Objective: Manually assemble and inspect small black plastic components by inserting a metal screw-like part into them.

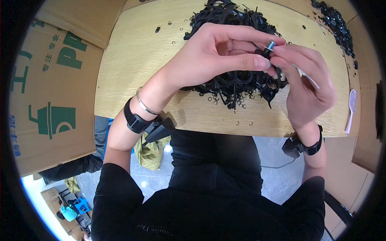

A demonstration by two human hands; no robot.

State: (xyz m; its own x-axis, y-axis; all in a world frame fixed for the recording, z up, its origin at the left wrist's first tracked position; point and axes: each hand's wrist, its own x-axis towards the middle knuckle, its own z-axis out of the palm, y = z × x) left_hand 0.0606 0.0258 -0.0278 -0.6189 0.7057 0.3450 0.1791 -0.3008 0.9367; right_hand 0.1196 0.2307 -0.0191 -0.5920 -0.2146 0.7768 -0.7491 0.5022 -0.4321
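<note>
Above a heap of black rubbery parts [237, 82], both my hands meet. My left hand [219, 54] is closed in a pinch, thumb against fingers, on a small black part with a shiny metal stud [270, 45] pointing up. My right hand [309, 78] is closed right beside it, its fingertips touching or almost touching the part. A slim white piece [306, 75] shows between the right hand's fingers; its kind and working end are hidden. The heap below is a tangle of loops, strips and small rings.
A second pile of black pieces [337, 26] runs along the table's far right edge. A pale pink hairbrush [351, 110] lies at the right edge. Small black scraps [157, 29] dot the wooden table [132, 60]. A printed cardboard box [56, 88] stands on the left.
</note>
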